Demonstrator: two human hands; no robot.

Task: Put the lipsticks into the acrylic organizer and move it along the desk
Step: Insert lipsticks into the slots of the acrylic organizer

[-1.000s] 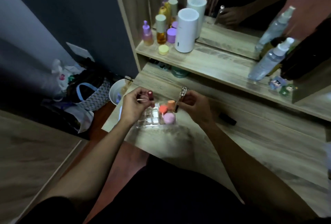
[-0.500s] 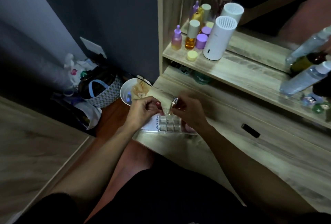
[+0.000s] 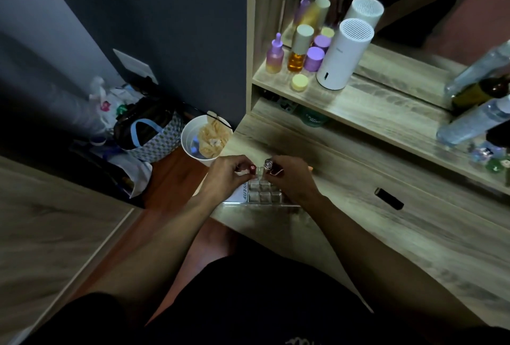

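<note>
view panned left since 1 s ago | both hands lowered tubes from above onto acrylic organizer | orange and pink caps now hidden

wood-grain desk and shelf

the desk carries the clear acrylic organizer near its left front edge and a small black tube well to the right. the shelf above holds bottles, jars and a white cylinder.
</note>
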